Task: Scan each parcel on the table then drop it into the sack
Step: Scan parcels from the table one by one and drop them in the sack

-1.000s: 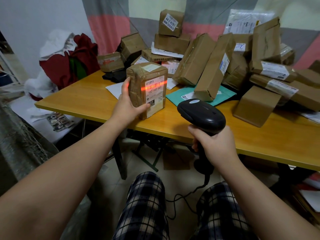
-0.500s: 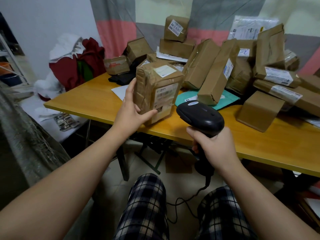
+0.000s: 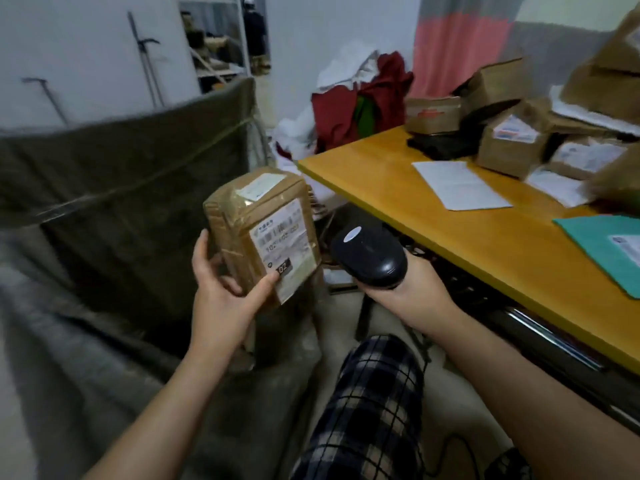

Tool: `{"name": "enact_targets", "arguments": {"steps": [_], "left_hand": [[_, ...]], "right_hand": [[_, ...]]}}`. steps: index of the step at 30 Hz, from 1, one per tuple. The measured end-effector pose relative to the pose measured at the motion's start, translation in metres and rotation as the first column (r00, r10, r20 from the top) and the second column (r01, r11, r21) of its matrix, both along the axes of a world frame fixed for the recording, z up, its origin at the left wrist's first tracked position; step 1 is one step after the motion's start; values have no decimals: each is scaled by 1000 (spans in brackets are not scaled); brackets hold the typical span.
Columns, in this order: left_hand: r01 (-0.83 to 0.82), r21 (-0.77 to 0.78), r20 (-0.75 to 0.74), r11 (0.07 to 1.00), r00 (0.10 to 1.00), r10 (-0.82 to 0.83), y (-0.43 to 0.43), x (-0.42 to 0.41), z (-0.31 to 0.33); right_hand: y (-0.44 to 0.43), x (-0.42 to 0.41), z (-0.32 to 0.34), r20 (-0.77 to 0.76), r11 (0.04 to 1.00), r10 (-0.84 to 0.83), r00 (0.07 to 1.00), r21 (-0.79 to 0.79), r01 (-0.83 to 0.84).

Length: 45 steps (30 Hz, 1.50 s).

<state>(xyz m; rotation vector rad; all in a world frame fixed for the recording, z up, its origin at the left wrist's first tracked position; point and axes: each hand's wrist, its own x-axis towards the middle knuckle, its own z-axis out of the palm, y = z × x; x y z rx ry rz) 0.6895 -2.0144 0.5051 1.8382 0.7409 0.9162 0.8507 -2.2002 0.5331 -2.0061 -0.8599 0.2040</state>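
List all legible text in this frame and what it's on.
"02": black patch on the label of the held parcel.
"102": start of that label's number line; the rest is blurred.
Labels on the other parcels and the envelope: too blurred to read.

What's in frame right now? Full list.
sack: 1, dark olive, left
held parcel: 1, brown with white label, in front of the sack
scanner: 1, black, right of held parcel
table: 1, yellow-orange, right
other parcels: several, brown, far table end
paper sheet: 1, white, on table
envelope: 1, teal, on table
cloth heap: 1, red and white, behind table
left hand: grips held parcel
right hand: grips scanner
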Motion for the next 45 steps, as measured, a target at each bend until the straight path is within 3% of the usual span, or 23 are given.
{"name": "enact_targets", "arguments": {"steps": [4,9,12,15,20,23,26,28,36,39,41,45], "left_hand": [[-251,-10,-100,968,964,248,30,-35,-33],[-321,-80,-214,944,930,298,66,-30,-67],[-262,-127,-316,957,925,211,79,-6,-75],[-114,-275,-307,955,951,25,77,17,-74],[103,-390,-191,915,963,-190,67,40,-77],[128,-294,-276,947,937,-212,75,49,-72],[3,-85,-500,996,865,-45,89,59,-76],[-62,-27,-616,998,787,32,96,63,-83],[76,173,-841,982,530,107,98,76,-106],[109,174,-892,979,439,110,104,66,-109],[117,153,-885,981,457,84,103,62,-105],[143,222,-694,965,718,53,81,69,-70]], "right_hand": [[59,1,-35,-77,995,100,992,-5,-101],[106,1,-69,-2,989,111,994,-103,-110],[120,-4,-75,-59,990,119,991,-66,-122],[123,-5,-83,-172,987,150,974,-25,-156],[111,1,-113,-360,979,-20,933,184,92],[109,10,-105,-308,958,-140,941,196,207],[101,18,-88,-258,966,-173,951,146,215],[89,23,-78,-233,975,-180,956,88,205],[65,29,-58,-197,989,-130,972,41,140],[68,24,-57,-198,985,-158,967,44,170],[70,22,-58,-188,985,-162,969,32,171],[68,21,-57,-156,982,-189,969,-36,185]]}}
